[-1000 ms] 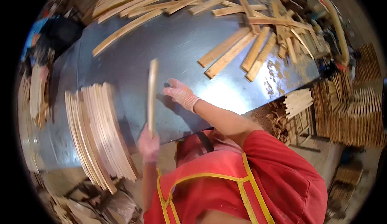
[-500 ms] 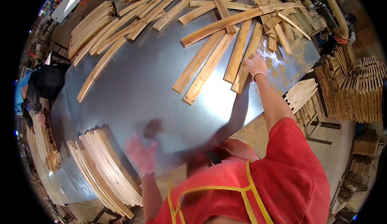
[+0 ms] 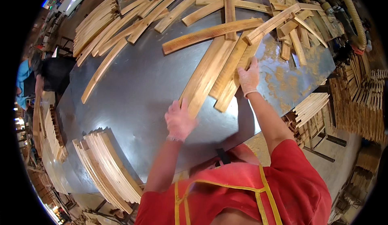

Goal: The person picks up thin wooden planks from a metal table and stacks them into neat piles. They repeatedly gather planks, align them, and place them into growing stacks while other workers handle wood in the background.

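My left hand [image 3: 180, 121], in a pale glove, is closed round the near ends of two wooden slats [image 3: 208, 76] lying side by side on the metal-topped table [image 3: 133, 91]. My right hand [image 3: 248, 77], also gloved, grips the right edge of a second pair of wooden slats [image 3: 228, 88], just right of the first; its fingertips are partly hidden. A gently curved slat [image 3: 202, 37] lies across the far part of the left pair. Another short-looking slat [image 3: 271, 24] rests over the far ends of the right pair.
More loose slats [image 3: 297, 43] are jumbled at the far right, with sawdust [image 3: 283, 79] nearby. Several slats [image 3: 149, 18] lie at the far left. A neat stack [image 3: 113, 164] stands at the near left. Another person [image 3: 24, 79] works beyond the left edge.
My left hand has moved up and right from the bare table onto the slats. My right hand has come slightly nearer, and the slats have been drawn closer together and toward me.
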Demonstrator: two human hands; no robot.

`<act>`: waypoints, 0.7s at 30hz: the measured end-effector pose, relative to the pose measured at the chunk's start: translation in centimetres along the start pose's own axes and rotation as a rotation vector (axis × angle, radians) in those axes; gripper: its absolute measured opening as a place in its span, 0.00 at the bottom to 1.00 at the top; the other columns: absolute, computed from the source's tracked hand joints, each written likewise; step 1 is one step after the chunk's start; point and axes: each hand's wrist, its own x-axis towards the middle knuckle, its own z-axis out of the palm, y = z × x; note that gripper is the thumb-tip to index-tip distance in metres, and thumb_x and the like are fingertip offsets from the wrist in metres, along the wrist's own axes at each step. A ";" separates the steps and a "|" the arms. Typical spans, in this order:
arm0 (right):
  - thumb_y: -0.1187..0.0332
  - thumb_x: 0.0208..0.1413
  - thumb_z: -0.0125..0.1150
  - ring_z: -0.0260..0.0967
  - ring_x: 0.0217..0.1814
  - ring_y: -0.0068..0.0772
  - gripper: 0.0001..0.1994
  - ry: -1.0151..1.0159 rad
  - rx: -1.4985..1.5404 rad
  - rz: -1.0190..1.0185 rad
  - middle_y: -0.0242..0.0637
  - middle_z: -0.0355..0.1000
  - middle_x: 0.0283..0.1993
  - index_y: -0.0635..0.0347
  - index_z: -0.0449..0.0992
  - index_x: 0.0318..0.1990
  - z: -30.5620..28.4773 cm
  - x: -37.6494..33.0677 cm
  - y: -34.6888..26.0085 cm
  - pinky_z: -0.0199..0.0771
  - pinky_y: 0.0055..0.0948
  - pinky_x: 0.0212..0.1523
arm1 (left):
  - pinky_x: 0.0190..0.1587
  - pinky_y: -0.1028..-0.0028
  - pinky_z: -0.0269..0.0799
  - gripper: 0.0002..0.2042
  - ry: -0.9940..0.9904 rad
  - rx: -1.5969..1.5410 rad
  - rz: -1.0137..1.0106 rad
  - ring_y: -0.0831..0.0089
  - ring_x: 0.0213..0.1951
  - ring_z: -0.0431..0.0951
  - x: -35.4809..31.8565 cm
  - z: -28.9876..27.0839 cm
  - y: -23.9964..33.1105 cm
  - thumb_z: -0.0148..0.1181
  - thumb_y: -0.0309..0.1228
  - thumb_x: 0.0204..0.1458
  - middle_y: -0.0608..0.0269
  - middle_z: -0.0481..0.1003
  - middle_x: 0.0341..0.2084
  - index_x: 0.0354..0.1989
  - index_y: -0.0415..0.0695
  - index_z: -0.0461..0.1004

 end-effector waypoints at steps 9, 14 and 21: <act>0.79 0.58 0.71 0.78 0.62 0.46 0.32 -0.902 1.292 0.813 0.44 0.78 0.62 0.62 0.67 0.70 2.4 -17.1 -7.0 0.82 0.41 0.64 | 0.66 0.62 0.75 0.41 0.127 -0.917 -0.501 0.54 0.60 0.80 -23.6 9.4 -25.5 0.74 0.33 0.53 0.51 0.76 0.63 0.77 0.44 0.64; 0.80 0.61 0.67 0.77 0.64 0.45 0.29 -1.216 1.276 0.781 0.42 0.76 0.63 0.61 0.66 0.69 2.1 -28.5 -12.1 0.80 0.44 0.66 | 0.64 0.64 0.76 0.37 0.147 -0.987 -0.529 0.59 0.59 0.82 -26.1 1.1 -20.2 0.75 0.35 0.53 0.49 0.80 0.60 0.73 0.41 0.69; 0.75 0.65 0.66 0.77 0.52 0.35 0.29 -1.562 0.826 0.486 0.39 0.77 0.58 0.64 0.66 0.72 4.5 -41.5 -21.1 0.79 0.33 0.58 | 0.40 0.63 0.77 0.15 0.211 -0.965 -0.452 0.68 0.35 0.78 -30.9 -2.4 -23.7 0.71 0.34 0.55 0.55 0.80 0.33 0.50 0.44 0.81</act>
